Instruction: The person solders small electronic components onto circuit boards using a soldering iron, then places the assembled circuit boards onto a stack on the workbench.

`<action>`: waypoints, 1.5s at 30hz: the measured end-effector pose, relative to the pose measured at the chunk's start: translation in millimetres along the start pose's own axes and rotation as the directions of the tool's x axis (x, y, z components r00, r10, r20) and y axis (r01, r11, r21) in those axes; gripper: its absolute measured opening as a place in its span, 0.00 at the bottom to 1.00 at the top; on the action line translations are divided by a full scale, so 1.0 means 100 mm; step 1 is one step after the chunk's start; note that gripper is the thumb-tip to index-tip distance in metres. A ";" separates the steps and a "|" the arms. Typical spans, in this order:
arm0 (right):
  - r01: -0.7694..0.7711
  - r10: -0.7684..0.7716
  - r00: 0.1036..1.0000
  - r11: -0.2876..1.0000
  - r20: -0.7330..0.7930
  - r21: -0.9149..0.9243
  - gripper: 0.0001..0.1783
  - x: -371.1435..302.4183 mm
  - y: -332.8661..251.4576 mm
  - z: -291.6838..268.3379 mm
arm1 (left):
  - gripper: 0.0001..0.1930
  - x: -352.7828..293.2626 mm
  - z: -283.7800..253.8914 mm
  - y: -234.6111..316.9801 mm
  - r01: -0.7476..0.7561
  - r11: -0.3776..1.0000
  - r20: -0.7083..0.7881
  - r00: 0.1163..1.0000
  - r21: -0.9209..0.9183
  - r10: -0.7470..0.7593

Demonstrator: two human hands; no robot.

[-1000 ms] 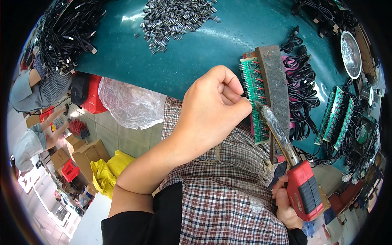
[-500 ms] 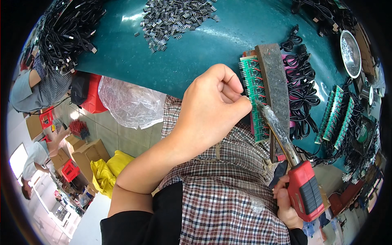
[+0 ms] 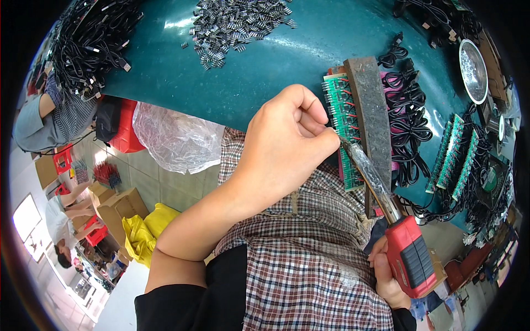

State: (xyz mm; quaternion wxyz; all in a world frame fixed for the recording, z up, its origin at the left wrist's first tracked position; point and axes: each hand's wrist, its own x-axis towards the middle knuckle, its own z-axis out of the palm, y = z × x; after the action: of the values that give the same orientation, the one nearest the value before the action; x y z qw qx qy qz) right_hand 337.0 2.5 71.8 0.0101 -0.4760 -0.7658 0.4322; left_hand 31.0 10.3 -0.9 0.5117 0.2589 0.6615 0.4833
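My right hand (image 3: 389,278) is wrapped round the red-and-black handle of a soldering iron (image 3: 411,255). The iron's tip reaches up and left to the edge of a green circuit board strip (image 3: 342,107), right beside my left fingertips. My left hand (image 3: 292,132) is closed in a pinch at the board's left edge; what sits between its thumb and finger is hidden. Short red wires run across the board. A dark grey bar (image 3: 370,105) lies along the board's right side, and bundled black cables (image 3: 406,118) lie beyond the bar.
A heap of small dark connectors (image 3: 237,27) lies on the green table (image 3: 165,60). Black cables (image 3: 91,44) hang at the far left. On the right are more circuit strips (image 3: 450,154) and an oval metal dish (image 3: 473,71). Other people are in the left background.
The soldering iron's tip has shifted slightly left, closer to my left fingertips. My left hand stays nearly still. A person in the left background has moved.
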 end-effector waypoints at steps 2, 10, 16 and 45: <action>-0.033 0.033 0.999 0.999 -0.029 0.025 0.12 0.00 -0.04 0.02 | 0.11 0.01 0.00 0.01 0.001 1.000 0.001 1.000 -0.008 -0.001; -0.054 0.022 0.984 0.981 -0.176 -0.184 0.04 0.00 -0.10 0.05 | 0.11 0.00 -0.02 0.00 -0.001 1.000 -0.001 1.000 0.027 0.001; -0.172 0.188 0.982 0.915 -0.010 0.366 0.03 0.05 -0.21 -0.03 | 0.06 0.20 -0.36 0.12 -0.304 0.821 -0.176 0.885 0.483 0.431; -0.076 0.006 0.938 0.979 -0.346 -0.189 0.09 -0.19 0.10 0.24 | 0.07 0.46 -0.65 0.17 -0.462 0.266 0.171 0.708 0.846 0.685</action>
State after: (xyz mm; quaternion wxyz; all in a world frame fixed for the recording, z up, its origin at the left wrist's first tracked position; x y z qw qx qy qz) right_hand 343.8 -25.3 57.7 0.0869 -0.5589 -0.7814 0.2636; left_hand -47.1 31.3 -4.0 0.0255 0.6368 0.7193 0.2765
